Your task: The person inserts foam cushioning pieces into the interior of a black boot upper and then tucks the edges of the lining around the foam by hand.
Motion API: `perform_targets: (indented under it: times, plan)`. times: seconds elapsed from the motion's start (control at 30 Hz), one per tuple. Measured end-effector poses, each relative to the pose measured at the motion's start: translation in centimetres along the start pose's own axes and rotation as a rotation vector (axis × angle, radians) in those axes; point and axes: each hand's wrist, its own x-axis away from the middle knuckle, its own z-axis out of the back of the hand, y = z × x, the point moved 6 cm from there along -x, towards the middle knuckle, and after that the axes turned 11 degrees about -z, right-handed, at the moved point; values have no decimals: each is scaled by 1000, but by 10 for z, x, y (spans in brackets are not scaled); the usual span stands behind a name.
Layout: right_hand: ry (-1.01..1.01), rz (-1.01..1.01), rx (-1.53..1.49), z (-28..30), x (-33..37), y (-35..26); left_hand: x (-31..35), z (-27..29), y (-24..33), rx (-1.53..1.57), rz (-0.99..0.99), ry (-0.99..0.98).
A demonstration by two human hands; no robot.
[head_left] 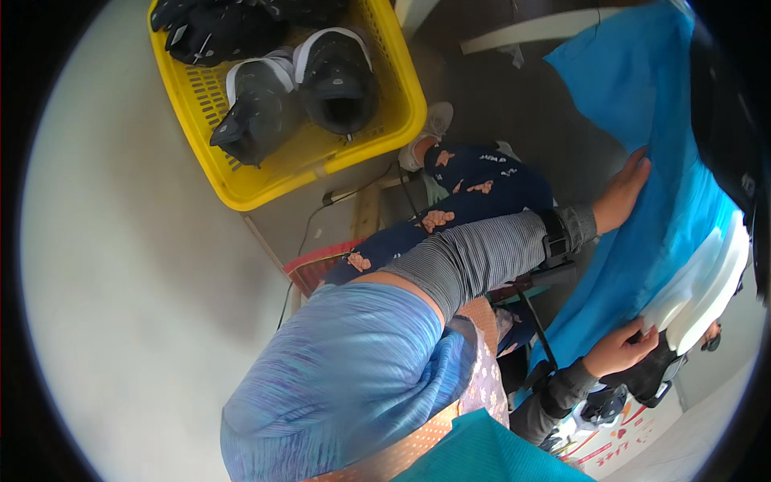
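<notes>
My left hand is at the right, at the edge of a long bright blue cloth. Its fingers close on a fold of the cloth, and part of them is hidden. Lower down, my right hand has curled fingers at the lower end of a smooth white curved piece, which lies against the cloth. The fingertips meet at that edge; whether they pinch the white piece or the cloth under it is hard to see. Striped grey sleeves with black bands at the wrists cover my forearms.
A yellow plastic basket at the upper left holds several black shoes with white collars. A thin cable runs below it. A large black object stands behind the cloth. A pale wall fills the left side.
</notes>
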Motion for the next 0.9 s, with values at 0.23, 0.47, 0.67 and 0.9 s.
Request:
perform_targets:
  times: [0.23,0.47,0.67,0.9]
  plan:
    - [-20,31,68,0,0,-4,-33,8,4,-54,-62,56]
    - [-12,15,114,1,1,3,-56,-13,23,231,44,131]
    - [-31,20,164,-1,-4,0,-47,-22,24,541,389,97]
    - [-29,69,187,1,1,-4,-34,-20,40,451,363,140]
